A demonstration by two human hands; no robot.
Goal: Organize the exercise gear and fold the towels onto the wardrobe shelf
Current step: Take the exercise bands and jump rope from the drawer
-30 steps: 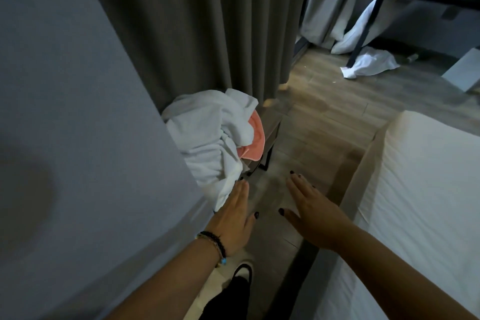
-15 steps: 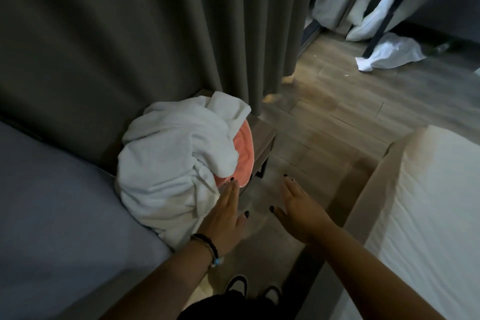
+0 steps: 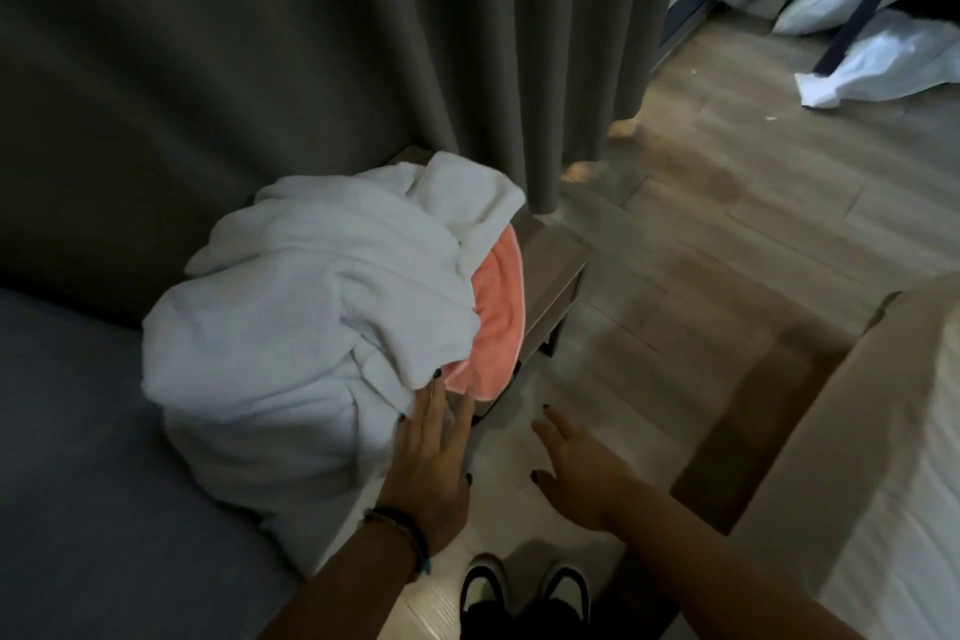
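- My left hand (image 3: pixel 426 468) is stretched out flat, fingers straight, fingertips right at the lower edge of the white towel pile (image 3: pixel 311 317) where it meets the pink towel (image 3: pixel 493 322). It looks like it's touching the fabric, not grasping anything.
- My right hand (image 3: pixel 571 473) hangs in the air just to the right of it, fingers loose and spread, holding nothing, over the floor (image 3: pixel 727 224).
- The white towel pile is a big crumpled heap sitting on a small wooden surface (image 3: pixel 550 270), spilling off its left side toward the grey bed (image 3: pixel 78 483).
- The pink towel is tucked under the white heap on the right, with its edge poking out along the front of the surface.
- Dark grey curtain (image 3: pixel 311 42) hangs right behind the pile.
- There's a bracelet (image 3: pixel 400 530) on my left wrist, and my 2 shoes (image 3: pixel 524 587) show at the bottom of the view.
- A white-covered mattress (image 3: pixel 893 483) sits on the right.
- Far top right, another white cloth (image 3: pixel 878 68) lies crumpled on the floor by a black frame leg (image 3: pixel 862 10), well apart from my hands.
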